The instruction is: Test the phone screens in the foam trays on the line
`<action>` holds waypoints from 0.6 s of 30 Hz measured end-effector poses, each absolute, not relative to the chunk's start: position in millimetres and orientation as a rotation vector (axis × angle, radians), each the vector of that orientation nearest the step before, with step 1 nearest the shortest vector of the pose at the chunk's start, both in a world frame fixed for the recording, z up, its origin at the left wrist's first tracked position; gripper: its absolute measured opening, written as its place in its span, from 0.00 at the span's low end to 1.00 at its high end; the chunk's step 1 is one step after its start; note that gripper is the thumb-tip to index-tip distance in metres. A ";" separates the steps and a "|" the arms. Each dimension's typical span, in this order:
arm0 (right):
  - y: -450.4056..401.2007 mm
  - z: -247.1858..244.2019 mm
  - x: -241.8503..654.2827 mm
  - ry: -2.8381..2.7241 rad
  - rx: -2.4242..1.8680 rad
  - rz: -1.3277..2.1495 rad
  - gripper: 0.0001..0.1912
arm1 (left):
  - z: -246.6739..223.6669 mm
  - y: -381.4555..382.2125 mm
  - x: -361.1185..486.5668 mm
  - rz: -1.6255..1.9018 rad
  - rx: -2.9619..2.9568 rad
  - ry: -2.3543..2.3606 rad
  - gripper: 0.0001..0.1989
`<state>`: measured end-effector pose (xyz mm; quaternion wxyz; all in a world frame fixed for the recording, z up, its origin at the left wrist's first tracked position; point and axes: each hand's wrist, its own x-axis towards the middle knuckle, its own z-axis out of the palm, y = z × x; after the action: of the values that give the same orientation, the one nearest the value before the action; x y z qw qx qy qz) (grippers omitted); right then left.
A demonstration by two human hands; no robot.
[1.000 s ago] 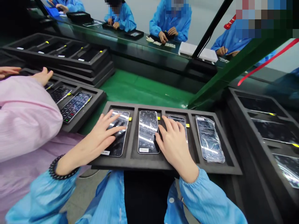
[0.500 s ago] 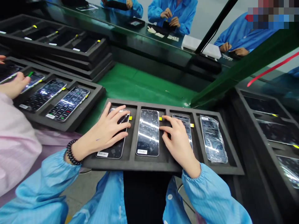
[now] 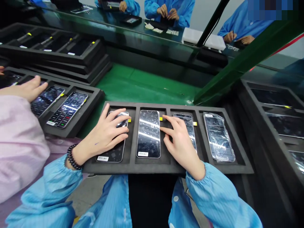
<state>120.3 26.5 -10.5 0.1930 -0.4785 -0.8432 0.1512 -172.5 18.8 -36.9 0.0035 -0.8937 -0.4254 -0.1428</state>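
Observation:
In front of me lies a black foam tray (image 3: 131,158) with phones in its compartments. My left hand (image 3: 106,131) rests spread over the leftmost phone (image 3: 116,155), covering much of it. The second phone (image 3: 149,134) has a dark, speckled screen and a white label at its lower end. At that phone's right edge, by its yellow tab (image 3: 161,119), are the fingertips of my right hand (image 3: 178,134), apart and holding nothing. The palm partly hides the third phone (image 3: 190,122), whose screen is lit. A film-wrapped phone (image 3: 218,137) occupies the rightmost compartment.
At left, a co-worker's hand (image 3: 30,88) hovers over another phone tray (image 3: 95,95). Behind it rise stacked trays (image 3: 95,68). More phones sit in the right-hand tray (image 3: 285,110). A green post (image 3: 237,66) slants across the back, with people in blue beyond it.
The co-worker's hand at left has moved right over its tray. My view has shifted slightly; both my hands keep nearly the same places on the phones.

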 end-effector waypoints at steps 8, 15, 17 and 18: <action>19.7 -14.5 120.0 -2.359 -1.379 0.277 0.13 | -34.4 16.3 -174.8 -0.536 -2.841 -1.369 0.19; 18.1 -15.9 125.8 -2.367 -1.307 0.053 0.14 | -34.6 -18.2 -191.2 -0.944 -2.599 -1.674 0.25; 17.5 -15.3 127.3 -2.401 -1.262 0.027 0.14 | -36.8 -30.5 -198.4 -0.896 -2.556 -1.718 0.25; 17.2 -14.8 127.8 -2.420 -1.234 0.027 0.14 | -38.1 -36.1 -202.3 -0.874 -2.544 -1.737 0.24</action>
<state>127.8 17.2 -14.8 0.2109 -0.4442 -0.8707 0.0096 -202.3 -36.1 -38.1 -0.0304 -0.7941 -0.5423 -0.2728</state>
